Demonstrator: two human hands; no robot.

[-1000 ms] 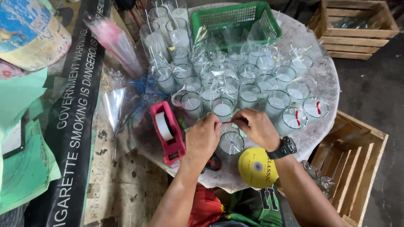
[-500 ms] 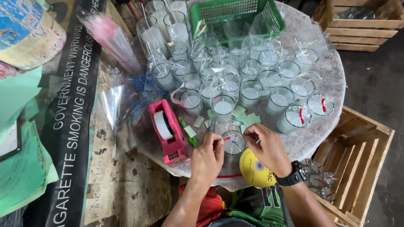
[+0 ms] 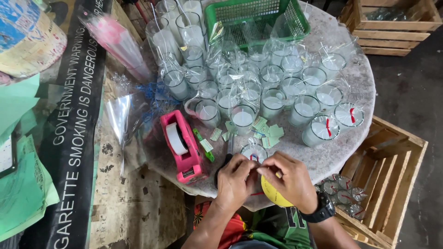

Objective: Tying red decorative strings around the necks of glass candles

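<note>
My left hand point(image 3: 236, 180) and my right hand point(image 3: 288, 179) meet at the near edge of a round stone table point(image 3: 350, 138), fingers pinched together over a small glass candle point(image 3: 253, 152) wrapped in clear film with a bit of red ribbon. Both hands grip that wrapped candle. A yellow roll point(image 3: 273, 194) shows under my right hand. Small green paper labels point(image 3: 268, 130) lie scattered just beyond the candle. A pink tape dispenser point(image 3: 182, 146) stands to the left of my left hand.
Several wrapped glass candles point(image 3: 272, 87) crowd the table, two with red ribbons point(image 3: 326, 127) at right. A green plastic basket point(image 3: 256, 18) sits at the back. A wooden crate point(image 3: 383, 180) with finished candles stands at lower right, another crate point(image 3: 392, 23) at upper right. Cellophane sheets point(image 3: 121, 115) lie left.
Both hands have drawn back toward me from the row of candles to the table's near edge, bringing one small wrapped candle with them and closing together over it.
</note>
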